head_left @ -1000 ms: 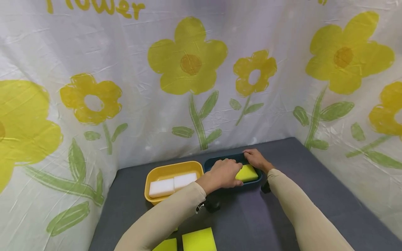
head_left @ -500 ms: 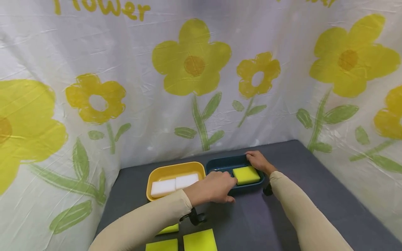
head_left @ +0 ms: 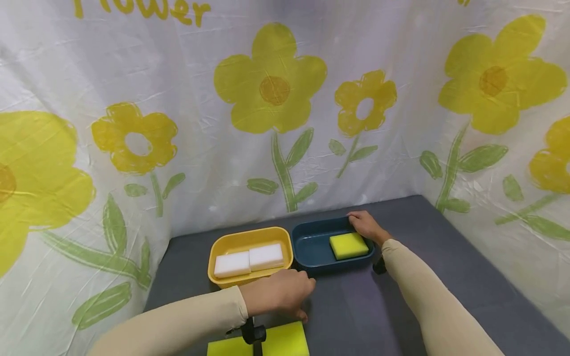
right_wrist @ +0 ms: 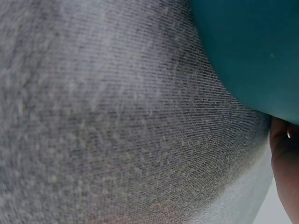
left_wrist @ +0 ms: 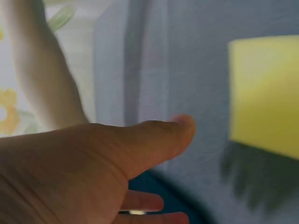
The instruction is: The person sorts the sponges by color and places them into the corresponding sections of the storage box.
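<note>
My left hand [head_left: 281, 291] hovers over the table in front of the yellow-orange container, holding nothing. Its thumb points out straight and the fingers look relaxed in the left wrist view, near a yellow sponge [left_wrist: 266, 93]. At the right end of the dark blue container [head_left: 313, 246], my right hand [head_left: 366, 226] grips the rim. Inside that container, on its right side, lies another yellow sponge [head_left: 349, 246]. The right wrist view shows the container's outer wall [right_wrist: 261, 56] with part of the hand [right_wrist: 286, 163] against it.
The yellow-orange container [head_left: 249, 241] stands close beside the blue one and holds two white sponges [head_left: 232, 264] side by side. At the front, yellow sponges [head_left: 287, 341] lie on the grey table [head_left: 347, 311], partly hidden by the left wrist's camera. A flowered curtain [head_left: 200, 198] borders the table.
My left hand has let go of the yellow sponge in the blue container and moved back left toward the front sponges. The right hand stays at the container's rim.
</note>
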The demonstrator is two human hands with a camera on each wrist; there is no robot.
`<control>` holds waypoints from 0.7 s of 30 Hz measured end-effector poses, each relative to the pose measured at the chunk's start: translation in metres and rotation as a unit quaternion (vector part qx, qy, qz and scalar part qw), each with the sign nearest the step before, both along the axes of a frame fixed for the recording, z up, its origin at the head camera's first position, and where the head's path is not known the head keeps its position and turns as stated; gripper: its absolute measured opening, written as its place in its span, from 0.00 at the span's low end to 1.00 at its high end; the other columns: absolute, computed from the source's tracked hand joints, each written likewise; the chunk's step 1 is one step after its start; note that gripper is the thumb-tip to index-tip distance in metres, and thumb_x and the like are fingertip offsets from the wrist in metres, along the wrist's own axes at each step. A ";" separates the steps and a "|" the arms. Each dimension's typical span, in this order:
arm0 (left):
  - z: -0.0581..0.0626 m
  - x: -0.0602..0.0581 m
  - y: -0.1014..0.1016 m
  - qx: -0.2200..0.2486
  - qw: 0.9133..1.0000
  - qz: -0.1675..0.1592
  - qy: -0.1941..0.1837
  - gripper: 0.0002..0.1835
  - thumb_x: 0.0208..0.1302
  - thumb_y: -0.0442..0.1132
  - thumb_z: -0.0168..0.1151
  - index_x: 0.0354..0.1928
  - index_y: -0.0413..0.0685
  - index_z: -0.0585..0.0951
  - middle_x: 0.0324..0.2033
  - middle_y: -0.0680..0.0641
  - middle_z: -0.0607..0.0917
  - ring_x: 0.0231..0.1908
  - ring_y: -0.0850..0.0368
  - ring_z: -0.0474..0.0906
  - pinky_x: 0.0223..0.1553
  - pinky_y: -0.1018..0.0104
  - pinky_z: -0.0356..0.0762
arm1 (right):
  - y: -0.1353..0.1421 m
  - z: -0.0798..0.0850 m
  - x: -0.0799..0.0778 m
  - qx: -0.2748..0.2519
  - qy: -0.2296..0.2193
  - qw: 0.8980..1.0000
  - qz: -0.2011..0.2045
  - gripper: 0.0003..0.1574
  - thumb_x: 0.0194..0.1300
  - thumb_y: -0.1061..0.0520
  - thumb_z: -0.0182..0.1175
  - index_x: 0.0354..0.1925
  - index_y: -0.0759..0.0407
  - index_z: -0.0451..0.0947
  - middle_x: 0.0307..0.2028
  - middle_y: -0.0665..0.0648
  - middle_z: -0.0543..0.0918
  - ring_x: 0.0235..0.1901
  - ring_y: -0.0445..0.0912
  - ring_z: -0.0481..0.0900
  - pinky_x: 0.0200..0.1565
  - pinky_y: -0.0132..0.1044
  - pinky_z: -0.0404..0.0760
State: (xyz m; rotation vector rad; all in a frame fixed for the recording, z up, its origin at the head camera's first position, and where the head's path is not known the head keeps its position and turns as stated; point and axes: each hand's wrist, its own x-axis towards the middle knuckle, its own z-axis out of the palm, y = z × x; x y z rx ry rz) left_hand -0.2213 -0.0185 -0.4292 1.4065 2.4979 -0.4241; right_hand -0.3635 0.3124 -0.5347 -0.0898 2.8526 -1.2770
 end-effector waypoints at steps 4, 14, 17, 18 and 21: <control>-0.007 0.010 -0.011 -0.029 1.000 0.002 -0.005 0.33 0.56 0.65 0.84 0.56 0.54 0.86 0.37 0.56 0.86 0.28 0.64 0.79 0.32 0.69 0.83 | 0.000 0.002 -0.001 0.002 -0.005 1.000 0.000 0.29 0.87 0.59 0.41 0.72 0.72 0.76 0.26 0.54 0.70 0.27 0.48 0.69 0.47 0.46 0.72; -0.020 0.023 -0.031 -0.064 0.996 0.006 -0.058 0.24 0.59 0.62 0.84 0.49 0.59 0.89 0.36 0.60 0.83 0.28 0.65 0.76 0.34 0.67 0.84 | -0.002 0.007 0.000 0.000 -0.004 1.000 0.004 0.30 0.87 0.59 0.40 0.72 0.73 0.76 0.23 0.51 0.67 0.25 0.46 0.66 0.46 0.45 0.72; -0.024 0.026 -0.034 -0.078 0.995 0.017 -0.061 0.26 0.58 0.63 0.83 0.52 0.58 0.89 0.37 0.60 0.84 0.28 0.64 0.76 0.35 0.66 0.86 | -0.001 0.007 -0.001 0.000 -0.002 1.000 0.003 0.29 0.87 0.59 0.40 0.72 0.72 0.76 0.24 0.52 0.67 0.25 0.47 0.66 0.46 0.45 0.72; -0.025 0.027 -0.034 -0.081 0.995 0.020 -0.063 0.27 0.58 0.63 0.83 0.52 0.58 0.89 0.36 0.59 0.83 0.28 0.64 0.76 0.35 0.66 0.85 | -0.001 0.006 -0.002 0.002 -0.002 1.000 0.003 0.30 0.87 0.59 0.40 0.72 0.72 0.76 0.24 0.52 0.68 0.26 0.47 0.67 0.47 0.46 0.72; -0.028 0.030 -0.036 -0.084 0.995 0.021 -0.057 0.27 0.58 0.64 0.84 0.52 0.58 0.89 0.34 0.60 0.82 0.27 0.64 0.74 0.34 0.67 0.84 | 0.000 0.007 -0.002 0.003 -0.003 1.000 0.001 0.29 0.87 0.59 0.40 0.72 0.73 0.76 0.26 0.53 0.68 0.28 0.48 0.68 0.48 0.47 0.72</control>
